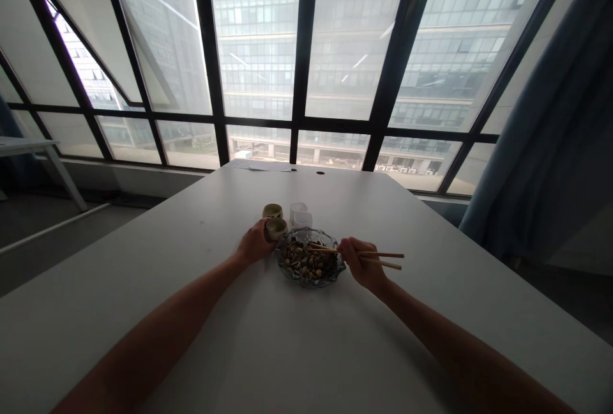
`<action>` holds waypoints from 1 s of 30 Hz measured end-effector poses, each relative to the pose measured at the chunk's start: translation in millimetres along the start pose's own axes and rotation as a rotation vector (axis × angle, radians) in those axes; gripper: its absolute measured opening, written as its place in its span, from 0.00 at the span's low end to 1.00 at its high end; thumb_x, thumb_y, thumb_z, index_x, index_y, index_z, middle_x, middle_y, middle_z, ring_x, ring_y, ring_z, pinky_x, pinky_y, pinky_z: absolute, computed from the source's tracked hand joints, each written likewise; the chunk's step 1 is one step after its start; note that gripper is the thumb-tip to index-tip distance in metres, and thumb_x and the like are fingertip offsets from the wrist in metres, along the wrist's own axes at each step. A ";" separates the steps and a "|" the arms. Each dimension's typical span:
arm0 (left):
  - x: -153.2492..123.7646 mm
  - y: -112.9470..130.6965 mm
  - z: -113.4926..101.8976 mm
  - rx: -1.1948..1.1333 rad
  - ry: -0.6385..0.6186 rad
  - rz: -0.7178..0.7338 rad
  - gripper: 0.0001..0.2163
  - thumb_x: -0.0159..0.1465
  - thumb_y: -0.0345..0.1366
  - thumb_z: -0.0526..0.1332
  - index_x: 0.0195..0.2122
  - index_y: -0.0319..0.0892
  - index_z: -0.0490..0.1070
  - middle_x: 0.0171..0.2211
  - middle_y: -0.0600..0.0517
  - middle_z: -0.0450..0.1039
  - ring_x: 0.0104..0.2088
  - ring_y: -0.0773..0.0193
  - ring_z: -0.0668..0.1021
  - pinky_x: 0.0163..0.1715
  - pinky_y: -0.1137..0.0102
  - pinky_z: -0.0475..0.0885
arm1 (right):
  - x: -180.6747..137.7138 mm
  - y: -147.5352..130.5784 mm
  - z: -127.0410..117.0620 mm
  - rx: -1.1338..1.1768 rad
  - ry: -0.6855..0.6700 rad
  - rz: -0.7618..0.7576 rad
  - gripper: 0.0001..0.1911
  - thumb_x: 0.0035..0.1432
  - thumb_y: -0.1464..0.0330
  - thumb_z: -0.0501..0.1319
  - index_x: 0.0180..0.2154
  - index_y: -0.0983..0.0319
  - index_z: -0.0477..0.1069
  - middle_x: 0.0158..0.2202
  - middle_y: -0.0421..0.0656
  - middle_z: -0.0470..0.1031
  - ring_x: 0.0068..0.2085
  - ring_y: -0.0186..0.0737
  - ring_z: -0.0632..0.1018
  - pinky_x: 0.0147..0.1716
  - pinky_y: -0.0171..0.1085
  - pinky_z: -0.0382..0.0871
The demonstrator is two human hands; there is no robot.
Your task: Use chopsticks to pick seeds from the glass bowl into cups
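- Left forearm (172, 312) ran from the lower left of the frame up toward the centre, elbow end out of view; wrist nearly in line with it.
- Left hand (253, 245) lay left of centre, fingers part open and curved around the left side of a small pale cup (276, 231). Cup upright or nearly so, mouth up; contact of its base with the worktop (268, 350) could not be told.
- Right forearm (445, 331) entered at the lower right, slanting up and leftward. Right hand (361, 267) sat just right of centre, back of the hand partly toward the camera.
- Right fingers were closed around a pair of wooden chopsticks (385, 254). Rear ends pointed right, fanned slightly apart; front ends reached left over the bowl contents. Grip on any single piece: too small to tell.
- Clear glass bowl (309, 283), scalloped rim, stood at the centre of the frame between the hands, holding a heap of striped seeds (301, 262) with a few round tan pieces (318, 272) among them.
- Second cup (272, 211) stood just behind the held one; two translucent containers (301, 217) stood beside the cups, behind the bowl.
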State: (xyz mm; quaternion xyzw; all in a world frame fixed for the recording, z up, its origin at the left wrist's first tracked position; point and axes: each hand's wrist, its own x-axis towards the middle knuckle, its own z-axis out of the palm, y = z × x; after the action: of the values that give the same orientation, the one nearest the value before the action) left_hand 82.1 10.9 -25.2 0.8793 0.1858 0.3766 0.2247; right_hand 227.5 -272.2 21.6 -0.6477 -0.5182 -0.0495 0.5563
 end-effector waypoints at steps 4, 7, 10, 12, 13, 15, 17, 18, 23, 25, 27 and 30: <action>0.0 -3.9 3.3 0.009 0.005 0.000 0.28 0.52 0.38 0.72 0.54 0.44 0.69 0.50 0.42 0.78 0.49 0.45 0.81 0.48 0.55 0.76 | 1.0 0.5 0.0 -0.044 -0.038 -0.051 0.27 0.67 0.49 0.53 0.23 0.59 0.70 0.18 0.41 0.68 0.20 0.37 0.69 0.22 0.37 0.63; 0.1 -6.5 5.7 0.007 0.000 0.001 0.29 0.51 0.39 0.72 0.55 0.44 0.69 0.50 0.41 0.78 0.49 0.44 0.81 0.49 0.54 0.76 | 1.0 1.5 0.6 -0.039 -0.059 -0.050 0.26 0.65 0.48 0.56 0.22 0.59 0.69 0.17 0.40 0.66 0.19 0.35 0.66 0.21 0.36 0.61; 0.5 -7.9 8.0 0.012 -0.007 -0.005 0.30 0.51 0.39 0.72 0.56 0.43 0.70 0.50 0.39 0.78 0.49 0.43 0.80 0.50 0.52 0.75 | 1.3 3.0 0.9 -0.038 -0.072 -0.029 0.26 0.63 0.47 0.58 0.22 0.59 0.69 0.17 0.40 0.66 0.19 0.35 0.66 0.21 0.36 0.62; 1.0 -8.6 9.5 0.017 -0.021 -0.010 0.30 0.52 0.39 0.72 0.56 0.42 0.69 0.51 0.38 0.77 0.50 0.42 0.80 0.51 0.51 0.75 | 1.7 4.6 0.8 -0.049 -0.081 -0.028 0.27 0.64 0.47 0.57 0.22 0.59 0.69 0.17 0.40 0.66 0.20 0.35 0.66 0.22 0.36 0.62; 1.3 -9.0 10.2 0.018 -0.025 -0.010 0.30 0.52 0.39 0.71 0.57 0.41 0.69 0.51 0.37 0.77 0.51 0.41 0.79 0.51 0.50 0.74 | 2.0 5.4 0.6 -0.055 -0.082 -0.031 0.27 0.64 0.47 0.56 0.22 0.59 0.69 0.17 0.40 0.66 0.20 0.36 0.66 0.22 0.36 0.62; 1.8 -10.0 11.6 0.017 -0.033 -0.007 0.31 0.52 0.38 0.71 0.57 0.41 0.69 0.51 0.37 0.77 0.51 0.40 0.79 0.52 0.49 0.74 | 2.4 6.9 0.0 -0.066 -0.083 -0.035 0.27 0.65 0.47 0.55 0.22 0.58 0.68 0.17 0.40 0.65 0.19 0.36 0.65 0.21 0.36 0.61; 1.9 -11.4 12.6 0.022 -0.035 -0.008 0.31 0.52 0.38 0.71 0.58 0.40 0.69 0.52 0.36 0.76 0.52 0.39 0.78 0.52 0.48 0.73 | 2.6 7.7 -0.6 -0.079 -0.089 -0.038 0.27 0.66 0.47 0.54 0.22 0.58 0.67 0.17 0.40 0.64 0.19 0.36 0.65 0.21 0.36 0.60; 1.9 -12.1 13.0 0.028 -0.036 -0.007 0.31 0.52 0.38 0.71 0.58 0.41 0.68 0.52 0.36 0.76 0.52 0.39 0.78 0.52 0.48 0.73 | 2.6 7.7 -1.0 -0.087 -0.095 -0.041 0.27 0.66 0.48 0.54 0.22 0.58 0.66 0.17 0.39 0.64 0.19 0.36 0.64 0.21 0.36 0.60; 0.6 -13.3 12.9 0.070 -0.042 0.016 0.33 0.53 0.38 0.71 0.60 0.42 0.66 0.52 0.36 0.76 0.52 0.40 0.78 0.52 0.51 0.72 | 3.0 5.1 -3.2 -0.130 -0.092 -0.102 0.25 0.67 0.55 0.56 0.19 0.58 0.59 0.18 0.38 0.61 0.20 0.34 0.63 0.22 0.36 0.57; 0.2 -11.0 11.4 0.090 -0.064 0.019 0.33 0.54 0.39 0.71 0.61 0.42 0.65 0.53 0.36 0.75 0.53 0.40 0.78 0.52 0.51 0.72 | 3.3 4.1 -4.0 -0.145 -0.089 -0.139 0.24 0.67 0.58 0.57 0.19 0.58 0.58 0.18 0.38 0.60 0.19 0.33 0.62 0.21 0.35 0.56; 0.0 -7.0 9.2 0.109 -0.091 0.012 0.33 0.55 0.39 0.70 0.62 0.42 0.64 0.55 0.36 0.74 0.54 0.41 0.77 0.54 0.52 0.71 | 3.6 3.7 -4.3 -0.151 -0.093 -0.173 0.24 0.67 0.60 0.57 0.19 0.58 0.58 0.17 0.37 0.60 0.19 0.32 0.62 0.21 0.35 0.55; -0.3 -0.2 5.7 0.132 -0.121 -0.024 0.34 0.57 0.40 0.69 0.63 0.40 0.62 0.57 0.36 0.73 0.56 0.42 0.76 0.56 0.53 0.70 | 4.5 3.6 -3.9 -0.152 -0.095 -0.202 0.25 0.68 0.62 0.56 0.19 0.59 0.55 0.17 0.36 0.58 0.18 0.30 0.60 0.19 0.34 0.53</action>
State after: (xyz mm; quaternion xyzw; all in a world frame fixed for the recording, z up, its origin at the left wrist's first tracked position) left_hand 86.1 9.5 -28.9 0.9110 0.2071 0.3069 0.1814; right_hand 234.2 -271.9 23.5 -0.6339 -0.6013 -0.1138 0.4729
